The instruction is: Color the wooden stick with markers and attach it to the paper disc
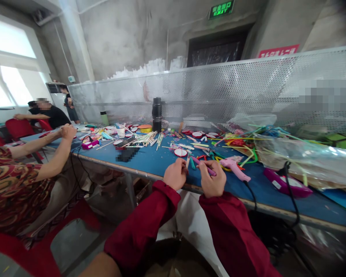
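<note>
Both hands meet at the table's front edge. My left hand (174,175) is closed, pinching a thin pale stick (187,162) that points upward. My right hand (213,180) wraps round a purple pen-like tool (206,167), its tip towards the stick. Just beyond the hands lies a short teal piece (193,164), and behind it a small white disc with a red rim (180,152). To the right of my right hand, a pink glue gun (237,167) rests on its side. The fingers hide the lower part of the stick.
Sticks (147,139) and scraps litter the blue table (155,161). A black bottle (157,115) stands at the back. On the right are a purple box (286,182) with a black cable and plastic sheeting (300,157). A co-worker's hands (68,131) are raised at left, near a red chair (54,238).
</note>
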Demonstrator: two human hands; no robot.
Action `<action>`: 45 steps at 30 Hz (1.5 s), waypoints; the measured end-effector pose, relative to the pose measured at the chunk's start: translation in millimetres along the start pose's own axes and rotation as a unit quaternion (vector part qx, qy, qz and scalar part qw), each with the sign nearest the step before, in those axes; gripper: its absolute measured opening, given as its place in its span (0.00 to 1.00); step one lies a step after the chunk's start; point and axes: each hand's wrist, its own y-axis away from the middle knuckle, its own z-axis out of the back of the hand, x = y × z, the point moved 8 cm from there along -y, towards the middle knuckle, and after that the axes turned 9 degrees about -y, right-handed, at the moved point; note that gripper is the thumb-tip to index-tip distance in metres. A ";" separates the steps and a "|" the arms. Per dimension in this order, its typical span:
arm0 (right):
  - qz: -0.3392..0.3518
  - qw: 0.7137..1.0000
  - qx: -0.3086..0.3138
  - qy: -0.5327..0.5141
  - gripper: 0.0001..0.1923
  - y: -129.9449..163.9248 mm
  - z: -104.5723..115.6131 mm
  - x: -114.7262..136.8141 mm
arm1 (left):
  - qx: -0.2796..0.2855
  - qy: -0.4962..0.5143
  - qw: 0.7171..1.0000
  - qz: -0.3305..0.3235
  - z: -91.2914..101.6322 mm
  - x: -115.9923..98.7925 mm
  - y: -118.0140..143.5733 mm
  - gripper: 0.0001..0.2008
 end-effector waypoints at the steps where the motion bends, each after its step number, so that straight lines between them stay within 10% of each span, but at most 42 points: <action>1: -0.001 1.000 0.004 -0.004 0.09 0.0 -0.6 -0.3 | -0.001 -0.001 1.000 -0.001 0.2 -0.2 0.1 0.10; 45: 0.025 0.999 0.026 0.012 0.09 0.8 -2.2 2.0 | -0.007 0.011 1.000 0.002 -0.1 0.7 -1.0 0.08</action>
